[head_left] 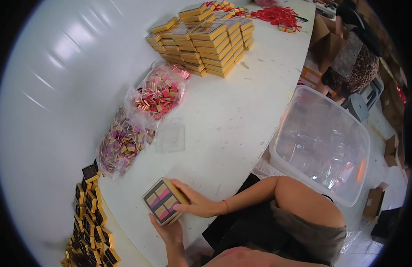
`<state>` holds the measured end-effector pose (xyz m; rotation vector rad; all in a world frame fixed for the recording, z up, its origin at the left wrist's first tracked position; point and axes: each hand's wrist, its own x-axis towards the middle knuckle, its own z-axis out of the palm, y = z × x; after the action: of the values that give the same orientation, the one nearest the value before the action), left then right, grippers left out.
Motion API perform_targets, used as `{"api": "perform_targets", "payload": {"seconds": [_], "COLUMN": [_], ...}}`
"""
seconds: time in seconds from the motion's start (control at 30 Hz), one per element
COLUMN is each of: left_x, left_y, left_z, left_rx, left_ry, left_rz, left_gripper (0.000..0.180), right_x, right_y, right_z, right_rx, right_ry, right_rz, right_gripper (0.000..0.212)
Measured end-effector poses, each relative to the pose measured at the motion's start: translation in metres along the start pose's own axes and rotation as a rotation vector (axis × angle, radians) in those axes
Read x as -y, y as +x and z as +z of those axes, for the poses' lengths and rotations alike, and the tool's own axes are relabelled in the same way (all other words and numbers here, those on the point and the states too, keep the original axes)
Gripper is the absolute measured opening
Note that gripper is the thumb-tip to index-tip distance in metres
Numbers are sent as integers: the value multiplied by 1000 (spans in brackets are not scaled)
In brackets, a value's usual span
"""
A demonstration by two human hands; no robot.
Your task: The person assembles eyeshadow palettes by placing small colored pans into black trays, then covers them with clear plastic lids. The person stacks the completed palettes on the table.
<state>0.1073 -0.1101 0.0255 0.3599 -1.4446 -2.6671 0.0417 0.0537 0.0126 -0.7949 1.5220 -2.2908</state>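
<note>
The yellow-sided box [160, 201] sits tilted between the person's two hands, over the bench [224, 124]: the right hand [195, 202] grips its right side, thumb on the face, and the left hand [168, 229] supports its lower edge. From here I'd judge it light and fairly stiff, the face perhaps slick and easily dented, so the firm side edges look the best hold. Four pink-and-gold pieces show in its dark-framed face. Just beyond the hands lies a thin, clear plastic piece [170, 138], probably flimsy. Past it, ahead and to the left, a clear bag [121, 142] bulges with small purple-and-gold pieces; the farther bag [161, 91] holds pink, red and gold ones. Well to the right of the hands stands a translucent tub [322, 142] with clear plastic inside. Farthest ahead, yellow-edged boxes [206, 40] are piled high; left of the hands, dark-topped boxes [90, 213] crowd together
</note>
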Motion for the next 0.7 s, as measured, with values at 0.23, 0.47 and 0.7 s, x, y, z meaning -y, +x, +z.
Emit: {"api": "perform_targets", "payload": {"seconds": [0.23,0.47,0.7], "left_x": [70,205,320], "left_y": [73,184,273], "left_z": [121,340,511], "left_rx": [214,582,506], "left_ry": [14,35,8], "left_rz": [-146,-289,-321], "left_gripper": [60,66,78], "right_x": [9,95,163], "right_y": [-4,-24,12], "right_z": [-144,-368,-534], "right_rx": [-415,-1237,-1489], "right_ry": [-248,-583,-74], "right_rz": [-63,-176,-290], "right_gripper": [66,48,74]}}
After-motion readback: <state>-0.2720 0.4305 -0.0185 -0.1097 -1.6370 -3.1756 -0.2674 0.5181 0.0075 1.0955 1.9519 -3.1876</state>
